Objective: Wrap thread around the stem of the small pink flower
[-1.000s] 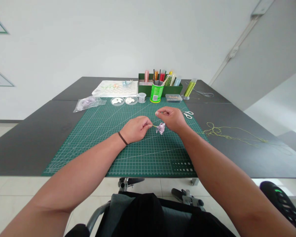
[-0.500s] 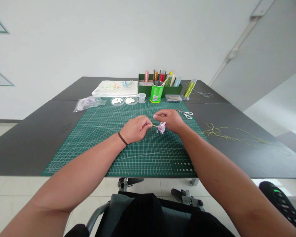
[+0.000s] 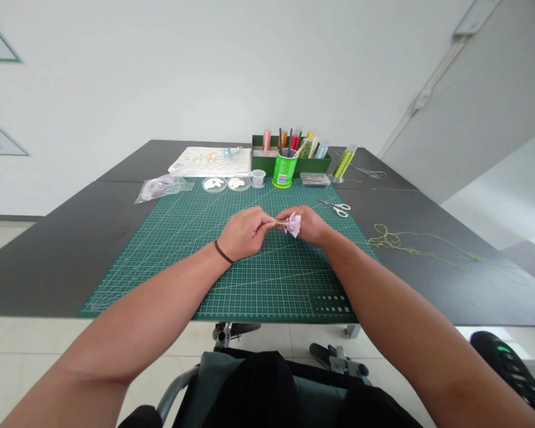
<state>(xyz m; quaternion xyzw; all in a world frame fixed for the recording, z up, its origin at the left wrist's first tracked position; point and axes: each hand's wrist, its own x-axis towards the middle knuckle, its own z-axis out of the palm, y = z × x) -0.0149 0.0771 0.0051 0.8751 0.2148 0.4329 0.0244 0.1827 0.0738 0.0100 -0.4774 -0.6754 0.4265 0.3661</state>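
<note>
My left hand point(image 3: 246, 232) pinches the thin greenish stem point(image 3: 279, 223) of a small pale purple artificial flower point(image 3: 293, 225) between thumb and forefinger. The flower head points to the right, above a green cutting mat point(image 3: 169, 249). Just behind the bloom, my right hand point(image 3: 307, 223) is closed, its fingertips close against the stem beside the left thumb. The flower partly covers those fingers, so what they grip does not show. Beyond the right hand lie white-handled scissors point(image 3: 337, 208).
A green can point(image 3: 284, 170) with sticks stands before a dark green box point(image 3: 264, 165) of bead tubes. Nearby are two dishes of white pieces point(image 3: 214, 184), a wire spool point(image 3: 257, 178) and a plastic bag point(image 3: 160, 188). Yellow-green thread point(image 3: 390, 239) trails across the table at right.
My right hand has come down and in behind the flower, its fingers now at the stem. The bloom has turned slightly upward. The left hand keeps its pinch.
</note>
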